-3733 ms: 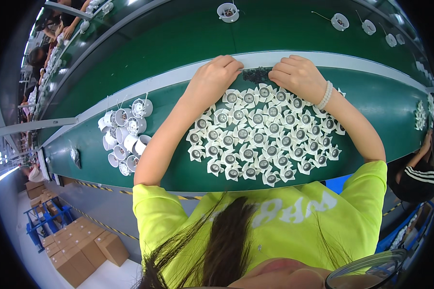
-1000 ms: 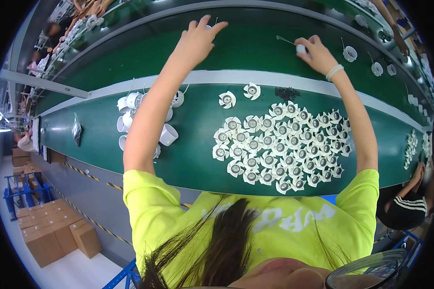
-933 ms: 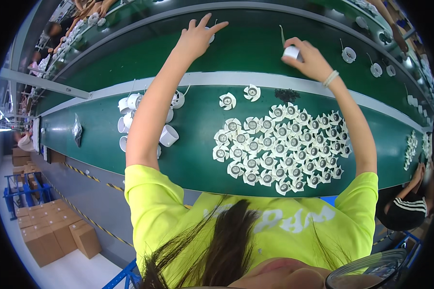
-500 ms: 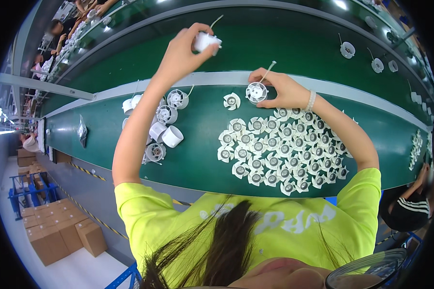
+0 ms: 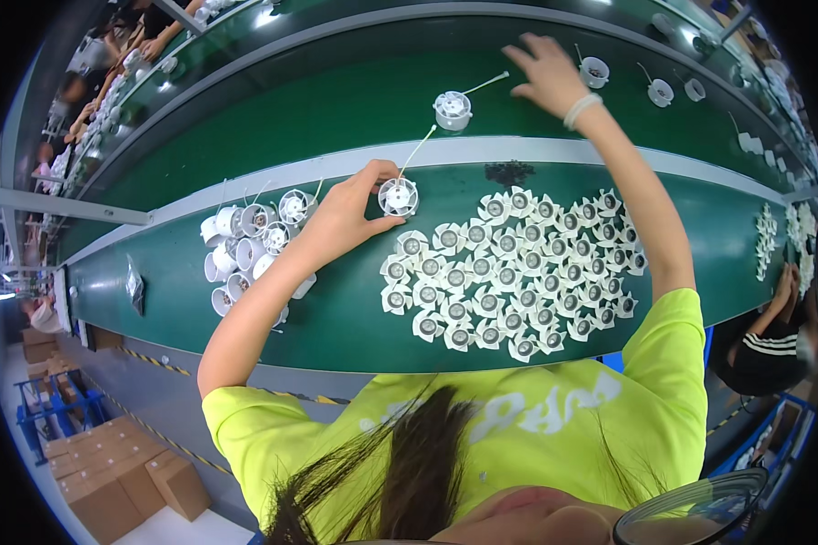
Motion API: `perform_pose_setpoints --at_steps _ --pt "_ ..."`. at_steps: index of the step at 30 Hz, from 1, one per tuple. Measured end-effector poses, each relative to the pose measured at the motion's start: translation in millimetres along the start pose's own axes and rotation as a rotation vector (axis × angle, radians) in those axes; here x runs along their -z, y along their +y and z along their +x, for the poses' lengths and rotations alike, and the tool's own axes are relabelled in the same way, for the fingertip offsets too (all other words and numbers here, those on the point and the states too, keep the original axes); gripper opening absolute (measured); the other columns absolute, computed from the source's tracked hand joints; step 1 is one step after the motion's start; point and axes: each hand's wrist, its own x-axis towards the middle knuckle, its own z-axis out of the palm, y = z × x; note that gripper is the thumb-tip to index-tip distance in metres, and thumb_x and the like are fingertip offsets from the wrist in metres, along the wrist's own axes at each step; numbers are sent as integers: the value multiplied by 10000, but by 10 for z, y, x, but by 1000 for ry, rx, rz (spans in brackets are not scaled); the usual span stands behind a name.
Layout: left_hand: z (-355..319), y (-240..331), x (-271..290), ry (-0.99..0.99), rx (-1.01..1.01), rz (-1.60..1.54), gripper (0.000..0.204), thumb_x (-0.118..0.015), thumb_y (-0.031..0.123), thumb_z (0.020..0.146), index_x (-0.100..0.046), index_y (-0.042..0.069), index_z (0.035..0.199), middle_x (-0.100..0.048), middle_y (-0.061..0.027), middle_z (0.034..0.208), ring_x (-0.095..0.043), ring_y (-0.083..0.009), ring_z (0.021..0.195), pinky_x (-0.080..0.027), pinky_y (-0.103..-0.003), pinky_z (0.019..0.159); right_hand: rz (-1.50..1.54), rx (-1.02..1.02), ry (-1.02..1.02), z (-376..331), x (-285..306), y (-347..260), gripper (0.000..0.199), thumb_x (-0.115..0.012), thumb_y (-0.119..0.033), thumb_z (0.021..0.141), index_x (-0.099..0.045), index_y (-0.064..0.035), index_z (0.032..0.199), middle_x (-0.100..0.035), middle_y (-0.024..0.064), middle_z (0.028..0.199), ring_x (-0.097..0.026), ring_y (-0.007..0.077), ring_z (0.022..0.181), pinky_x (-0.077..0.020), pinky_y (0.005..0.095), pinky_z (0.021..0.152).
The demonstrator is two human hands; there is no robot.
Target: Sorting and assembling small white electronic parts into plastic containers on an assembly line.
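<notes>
Nearest, right of centre, lie flat white plastic fan wheels with grey hubs (image 5: pixel 508 272). Left of centre, the left hand (image 5: pixel 341 218) pinches a round white plastic fan housing (image 5: pixel 398 198) between thumb and fingers; it looks light, stiff and smooth, best held by its outer wall, sparing the thin pale lead (image 5: pixel 417 153). Farther, upper centre, a similar wired white housing (image 5: pixel 452 111) sits on the green belt (image 5: pixel 336 100). Upper right, the blurred right hand (image 5: pixel 553 80) has spread fingers, apparently empty.
</notes>
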Motion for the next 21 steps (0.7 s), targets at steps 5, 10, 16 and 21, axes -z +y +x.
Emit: perform_pose_setpoints --at_steps 5,10,16,21 --pt "113 -45 -23 -69 -158 134 572 -791 60 792 -564 93 1317 -648 -98 1263 -637 -282 1073 -499 -364 963 -52 -259 -239 -291 -640 1496 624 -649 -144 897 -479 -335 1466 -436 183 1496 -557 399 1251 -472 447 1065" --pt "98 -247 -2 129 -140 369 617 -776 54 796 -542 58 1367 -646 -123 1261 -612 -291 1126 -472 -381 1009 605 -286 -124 -485 248 659 480 -604 -153 968 -502 -243 1429 -509 191 1374 -642 317 1110 -515 388 1014" --pt "475 227 -55 308 -529 546 561 -687 100 823 -548 107 1366 -557 -61 1401 -543 -241 1231 -437 -361 1041 1802 -316 -185 -977 756 -16 292 -609 -198 997 -548 -125 1273 -559 161 1261 -652 230 1032 -523 341 995" --pt "372 345 -449 -54 -830 624 502 -580 87 846 -571 130 1346 -600 19 1363 -535 -201 1279 -423 -339 1045 1519 -145 -258 -979 800 -398 246 -694 -166 936 -542 -89 1114 -597 119 1215 -647 225 1019 -510 347 1010"
